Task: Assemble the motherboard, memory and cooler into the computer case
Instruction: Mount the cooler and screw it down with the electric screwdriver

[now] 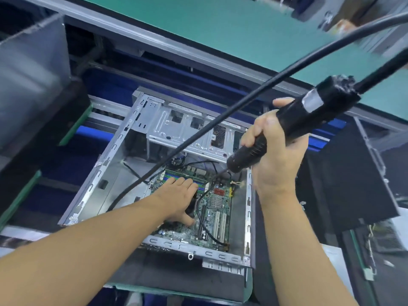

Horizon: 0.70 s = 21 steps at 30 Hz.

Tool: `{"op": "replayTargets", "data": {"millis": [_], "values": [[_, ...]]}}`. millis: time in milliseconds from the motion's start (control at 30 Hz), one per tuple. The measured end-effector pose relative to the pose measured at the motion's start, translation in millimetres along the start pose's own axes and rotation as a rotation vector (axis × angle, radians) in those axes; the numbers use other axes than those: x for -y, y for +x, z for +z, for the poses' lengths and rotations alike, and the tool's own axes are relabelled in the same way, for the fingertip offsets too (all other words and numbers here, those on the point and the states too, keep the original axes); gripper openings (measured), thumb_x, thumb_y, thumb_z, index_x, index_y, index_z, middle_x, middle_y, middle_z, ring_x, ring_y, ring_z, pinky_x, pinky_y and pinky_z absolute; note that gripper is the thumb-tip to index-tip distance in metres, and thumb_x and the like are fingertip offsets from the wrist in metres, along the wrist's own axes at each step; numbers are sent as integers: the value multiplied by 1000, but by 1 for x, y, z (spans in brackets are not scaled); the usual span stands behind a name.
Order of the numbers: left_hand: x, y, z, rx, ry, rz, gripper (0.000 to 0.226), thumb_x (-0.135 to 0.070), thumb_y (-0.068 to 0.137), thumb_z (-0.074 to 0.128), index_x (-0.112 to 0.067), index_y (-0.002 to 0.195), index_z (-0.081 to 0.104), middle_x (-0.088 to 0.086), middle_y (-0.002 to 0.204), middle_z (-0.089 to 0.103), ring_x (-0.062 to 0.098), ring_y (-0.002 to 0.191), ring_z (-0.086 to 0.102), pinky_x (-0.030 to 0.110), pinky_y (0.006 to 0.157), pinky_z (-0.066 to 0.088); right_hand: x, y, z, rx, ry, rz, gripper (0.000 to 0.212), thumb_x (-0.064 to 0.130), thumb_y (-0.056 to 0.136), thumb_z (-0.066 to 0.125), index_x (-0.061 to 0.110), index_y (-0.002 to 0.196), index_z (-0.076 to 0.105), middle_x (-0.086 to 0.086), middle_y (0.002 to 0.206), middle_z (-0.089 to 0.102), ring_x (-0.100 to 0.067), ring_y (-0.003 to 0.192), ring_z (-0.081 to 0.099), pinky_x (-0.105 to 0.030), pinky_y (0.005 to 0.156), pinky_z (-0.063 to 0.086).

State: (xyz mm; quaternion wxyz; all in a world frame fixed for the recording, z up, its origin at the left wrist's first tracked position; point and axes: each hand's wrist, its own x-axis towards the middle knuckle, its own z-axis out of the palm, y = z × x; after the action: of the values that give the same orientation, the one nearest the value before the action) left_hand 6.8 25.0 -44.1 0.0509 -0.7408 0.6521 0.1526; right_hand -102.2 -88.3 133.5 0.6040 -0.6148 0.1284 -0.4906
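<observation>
While the left hand [178,196] lies flat, fingers straight, on the motherboard [213,219] inside the case [110,155], the right hand [273,160] grips the electric screwdriver [293,127], bit near a board corner. Screw-down step I'd say — next, seat the bit square.

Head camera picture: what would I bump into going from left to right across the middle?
Grey metal box → left hand → silver heatsink → right hand gripping the screwdriver → dark panel.
</observation>
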Motion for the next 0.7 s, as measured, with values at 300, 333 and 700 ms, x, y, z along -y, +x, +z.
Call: {"op": "replayTargets", "data": {"millis": [300,333,700], "values": [[8,-10,-15,88,-163,20,126,-75,69,67,-17,157,-1,5,161,15,24,147,17,37,120,14,16,-1,-16,-88,-25,142,21,14,91,61,28,106,61,0,62,53,-22,51,48,-41,64,42],[10,-10,-14,83,-163,36,123,-72,69,69,-21,158,-1,3,161,16,23,146,18,36,120,15,13,-6,-15,-62,-27,141,21,15,91,61,31,104,63,0,61,53,-23,51,49,-41,64,43],[8,-3,-15,35,-104,59,99,-60,67,76,-37,151,29,-5,145,43,17,126,46,37,103,40,-17,-32,-8,67,-39,172,22,16,90,60,31,107,62,2,57,53,-26,49,51,-31,59,46]]}}
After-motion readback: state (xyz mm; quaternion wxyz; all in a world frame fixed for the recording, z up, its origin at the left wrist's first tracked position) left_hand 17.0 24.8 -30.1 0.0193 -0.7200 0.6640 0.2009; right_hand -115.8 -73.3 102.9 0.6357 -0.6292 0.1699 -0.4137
